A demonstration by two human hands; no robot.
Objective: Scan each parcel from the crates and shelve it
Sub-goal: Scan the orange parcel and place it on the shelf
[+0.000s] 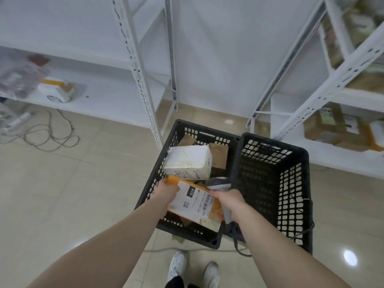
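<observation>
While left hand (166, 189) grips orange parcel (195, 204), white barcode label up, right hand (227, 199) clasps grey scanner (219, 182).

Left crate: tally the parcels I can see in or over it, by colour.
Orange and white parcel, gripped by the left hand over the left crate: 1
White parcel: 1
Brown cardboard parcels: 2
Total: 4 visible; more may lie underneath.

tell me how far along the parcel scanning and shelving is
Done: the right black plastic crate looks empty, and parcels sit on the white metal shelves. In hand: left hand grips an orange labelled parcel; right hand holds the grey scanner beside its barcode. Left: the white wrapped parcel and brown boxes in the left crate.
</observation>
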